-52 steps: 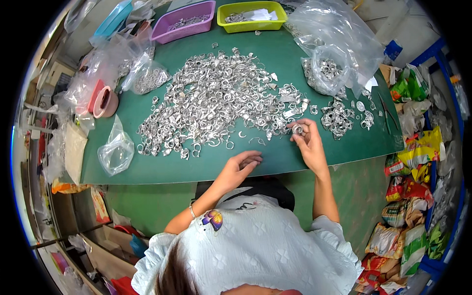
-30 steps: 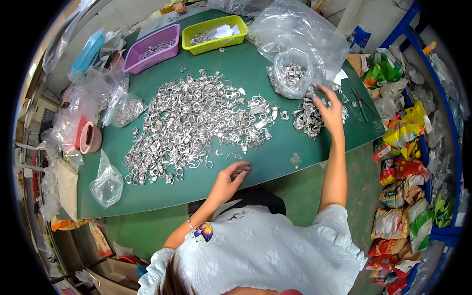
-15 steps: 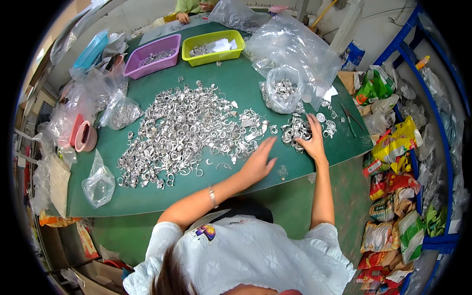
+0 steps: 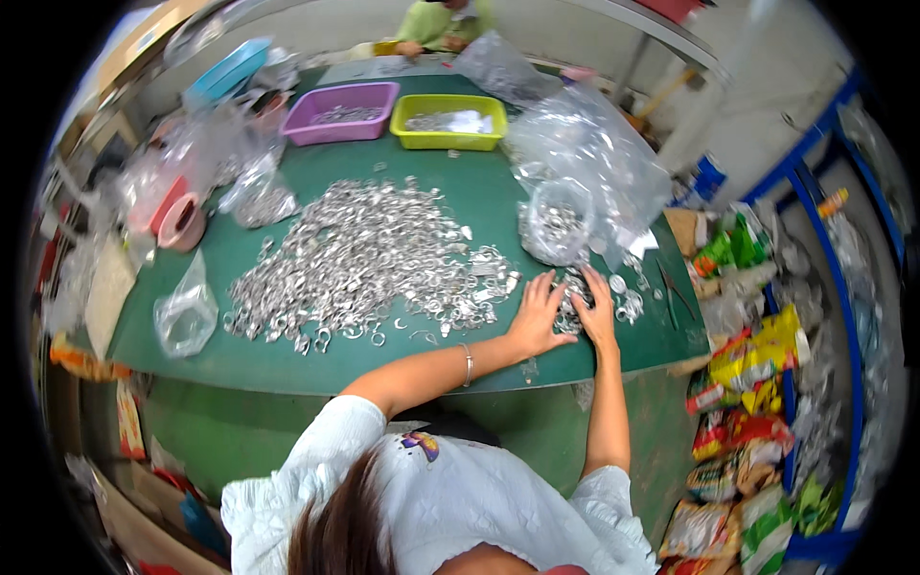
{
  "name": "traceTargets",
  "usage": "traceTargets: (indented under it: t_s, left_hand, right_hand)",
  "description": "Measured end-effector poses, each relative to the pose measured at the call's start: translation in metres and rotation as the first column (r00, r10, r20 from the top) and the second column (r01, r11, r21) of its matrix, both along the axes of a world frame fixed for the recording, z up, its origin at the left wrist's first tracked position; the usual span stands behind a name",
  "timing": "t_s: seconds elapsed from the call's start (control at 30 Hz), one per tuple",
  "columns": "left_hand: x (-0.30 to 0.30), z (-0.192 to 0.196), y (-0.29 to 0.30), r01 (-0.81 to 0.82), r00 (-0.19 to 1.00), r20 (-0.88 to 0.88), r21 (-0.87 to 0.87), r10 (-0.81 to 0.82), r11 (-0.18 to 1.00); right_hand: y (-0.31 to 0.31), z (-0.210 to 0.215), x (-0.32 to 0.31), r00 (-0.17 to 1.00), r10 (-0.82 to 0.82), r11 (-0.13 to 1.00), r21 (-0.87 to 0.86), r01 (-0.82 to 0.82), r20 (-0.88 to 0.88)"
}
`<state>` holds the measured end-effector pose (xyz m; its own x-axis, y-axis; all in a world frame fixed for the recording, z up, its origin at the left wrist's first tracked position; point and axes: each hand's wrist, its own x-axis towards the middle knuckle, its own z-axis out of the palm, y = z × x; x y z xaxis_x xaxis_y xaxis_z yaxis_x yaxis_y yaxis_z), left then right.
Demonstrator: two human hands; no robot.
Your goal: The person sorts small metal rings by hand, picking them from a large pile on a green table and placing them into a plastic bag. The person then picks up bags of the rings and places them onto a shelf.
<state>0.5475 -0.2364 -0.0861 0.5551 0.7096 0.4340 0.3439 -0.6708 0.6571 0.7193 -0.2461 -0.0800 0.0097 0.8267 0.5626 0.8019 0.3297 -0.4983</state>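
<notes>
Both my hands rest on a small pile of silvery metal rings [image 4: 573, 286] near the right front of the green table. My left hand [image 4: 537, 321] lies at the pile's left side, its fingers stretched out and slightly spread. Along the right side is my right hand [image 4: 594, 311], thumb apart from the fingers. Part of the pile is hidden beneath the fingers. To the left spreads a much larger heap of silvery rings [image 4: 355, 254]. Just beyond my hands stands an open clear plastic bag [image 4: 559, 222] with rings inside.
A purple basket [image 4: 340, 113] and a yellow-green basket [image 4: 448, 125] hold metal pieces at the back. Pliers [image 4: 668, 292] lie at the right edge. Plastic bags [image 4: 594, 144] cover the back right. A co-worker [image 4: 443, 29] sits beyond the table. Filled packages [image 4: 747, 355] line the right.
My left hand has moved right, from the gap between the heaps onto the small pile's left side. My right hand stays on the pile. The whole view has shifted slightly.
</notes>
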Motion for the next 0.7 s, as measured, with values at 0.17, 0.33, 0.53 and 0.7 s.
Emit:
traceTargets:
  t_s: [0.17, 0.33, 0.53, 0.7]
  left_hand:
    - [0.006, -0.023, 0.003, -0.072, 0.997, -0.003, 0.012, 0.072, 0.997]
    - [0.015, -0.014, -0.004, 0.003, 1.000, 0.006, -0.018, -0.003, 1.000]
    - [0.015, -0.018, 0.003, -0.037, 0.998, -0.045, -0.054, 0.035, 0.998]
    - [0.007, -0.008, 0.003, 0.054, 0.993, -0.099, -0.080, -0.062, 0.995]
  right_hand:
    - [-0.003, -0.016, 0.001, 0.981, -0.001, 0.994, -0.105, -0.019, -0.194]
    - [-0.014, -0.008, 0.006, 0.998, 0.052, 0.999, -0.009, -0.053, -0.043]
    - [-0.004, -0.010, 0.004, 0.982, 0.161, 0.971, -0.163, -0.175, -0.095]
    - [-0.013, -0.007, -0.002, 0.985, 0.142, 0.981, -0.117, -0.153, -0.101]
